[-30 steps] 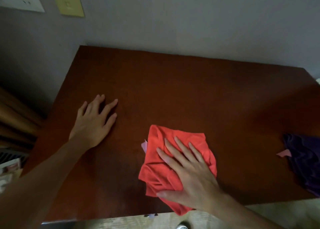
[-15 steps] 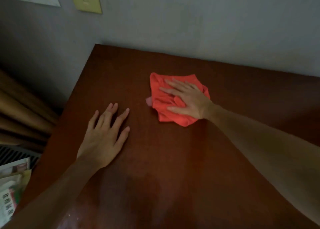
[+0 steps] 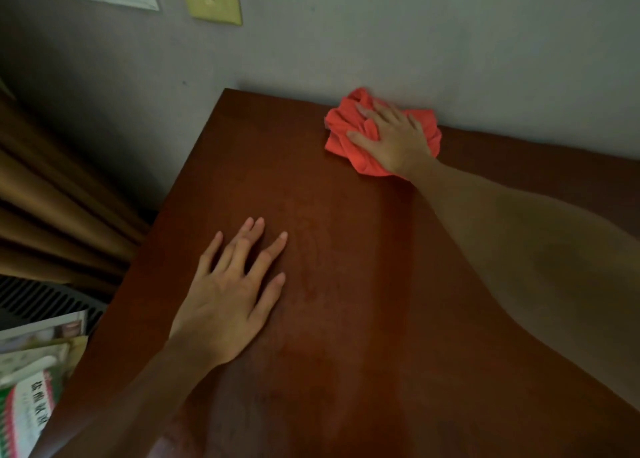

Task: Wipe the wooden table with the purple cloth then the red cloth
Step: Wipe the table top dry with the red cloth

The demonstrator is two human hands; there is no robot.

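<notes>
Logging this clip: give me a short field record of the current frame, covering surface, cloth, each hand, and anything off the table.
surface: wooden table, far edge against the wall
cloth: red cloth, bunched, at the far edge by the wall
right hand: right hand pressed flat on the red cloth, arm stretched out
left hand: left hand flat on the bare wood, fingers spread, holding nothing
purple cloth: not in view
off the table: curtain and printed packets at left

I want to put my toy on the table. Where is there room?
The widest bare patch of the wooden table lies between the left hand and the right forearm, running toward the near edge. Another is the far left corner, between the wall and the red cloth. The far edge is crowded: the right hand presses the cloth against the wall.
</notes>
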